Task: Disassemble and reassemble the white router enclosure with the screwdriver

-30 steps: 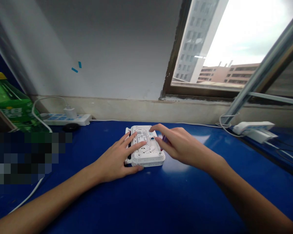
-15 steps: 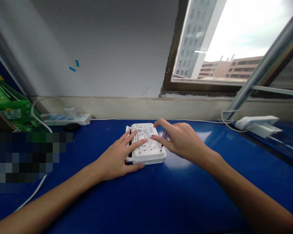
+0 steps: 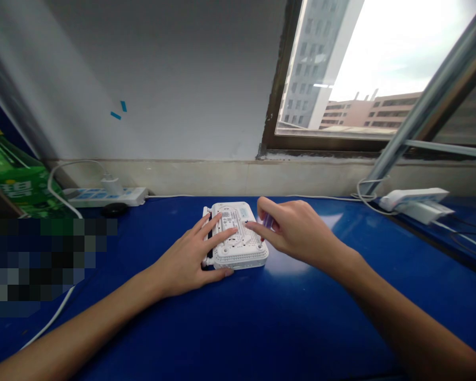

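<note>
A white router point(image 3: 241, 245) lies upside down on the blue table, its vented underside and label facing up and its antennas along the left side. My left hand point(image 3: 192, 254) holds it steady, with spread fingers over the top and the thumb against the near edge. In my right hand point(image 3: 293, 225) is a small screwdriver point(image 3: 267, 221) with a clear purple handle, mostly covered by curled fingers. Its reddish lower end comes down at the router's near right corner, close to a round foot. Whether the tip sits in a screw is too small to tell.
A white power strip point(image 3: 135, 197) with a plugged-in charger and a black round object point(image 3: 115, 210) are at the back left, beside a green bottle point(image 3: 18, 180). Another power strip point(image 3: 416, 200) with cables stands at the right. The wall and window close off the back.
My right index finger has curled in around the screwdriver's handle, which now shows more between finger and thumb. The left hand and the router stay in place; the view has shifted slightly.
</note>
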Motion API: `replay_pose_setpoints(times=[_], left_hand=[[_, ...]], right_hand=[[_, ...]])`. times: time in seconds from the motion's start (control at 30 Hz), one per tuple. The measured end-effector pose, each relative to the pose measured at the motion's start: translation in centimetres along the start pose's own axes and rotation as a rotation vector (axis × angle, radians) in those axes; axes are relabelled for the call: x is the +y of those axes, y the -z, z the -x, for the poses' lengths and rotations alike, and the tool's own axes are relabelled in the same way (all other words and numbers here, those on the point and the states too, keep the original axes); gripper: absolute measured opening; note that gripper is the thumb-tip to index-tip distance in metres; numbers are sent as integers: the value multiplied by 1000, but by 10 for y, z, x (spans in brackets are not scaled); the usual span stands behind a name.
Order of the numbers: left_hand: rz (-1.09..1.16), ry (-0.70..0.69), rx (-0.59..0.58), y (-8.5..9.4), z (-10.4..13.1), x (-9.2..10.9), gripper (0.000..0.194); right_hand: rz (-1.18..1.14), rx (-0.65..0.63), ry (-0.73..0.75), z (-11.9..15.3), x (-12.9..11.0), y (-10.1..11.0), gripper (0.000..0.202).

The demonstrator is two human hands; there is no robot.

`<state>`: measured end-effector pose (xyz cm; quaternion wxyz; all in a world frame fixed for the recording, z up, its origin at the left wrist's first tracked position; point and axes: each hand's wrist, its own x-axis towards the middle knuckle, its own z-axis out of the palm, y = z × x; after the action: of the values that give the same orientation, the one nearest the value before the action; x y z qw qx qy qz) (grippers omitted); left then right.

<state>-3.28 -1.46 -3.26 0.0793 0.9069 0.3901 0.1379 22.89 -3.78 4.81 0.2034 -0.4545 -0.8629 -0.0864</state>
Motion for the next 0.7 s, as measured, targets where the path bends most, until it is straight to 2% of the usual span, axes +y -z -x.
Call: replay_pose_setpoints(times=[0.07,0.2,0.33,0.47,0.57,0.7], left_hand=[[0,1,-1,0,0,0,81],[0,-2,1,1,0,-1,82],[-7,2,-3,1,0,-1,82],[-7,6,-6,1,0,0,82],[-13,18,-22,2,0,1,83],[-7,22,-23,2,0,1,82]], right_hand=[[-22,-9,13,-1,0,-1,27],[-139,-141,89,4,1,13,13],[-219,-202,120,8,5,22,30],[-115,-135,77,3,5,9,23],[-32,-81,45,-1,3,1,26],[-142,-161,99,3,-1,11,19]])
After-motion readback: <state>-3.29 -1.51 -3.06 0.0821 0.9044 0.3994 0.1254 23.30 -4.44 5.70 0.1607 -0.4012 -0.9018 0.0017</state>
